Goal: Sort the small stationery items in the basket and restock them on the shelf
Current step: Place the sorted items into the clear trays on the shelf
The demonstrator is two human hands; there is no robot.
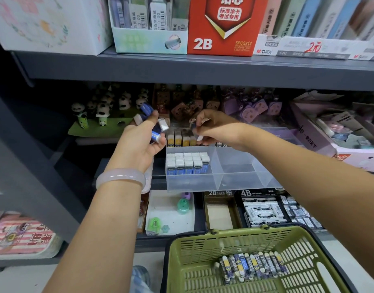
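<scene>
Blue-sleeved white erasers (158, 127) are bunched in the left hand (139, 142) as a ready supply; one eraser (199, 137) is pinched by the right hand (215, 129) above the clear plastic divided tray (234, 178); small lead boxes (253, 266) are left in the green plastic basket (203, 246).

**Grey shelving and its stock**

A clear divided tray (224, 182) was set on the middle shelf (182, 68), blue-sleeved erasers (187, 164) packed in its left compartment. Panda figures (101, 111) were ranged far left. A red 2B box (222, 26) was stood above.
</scene>
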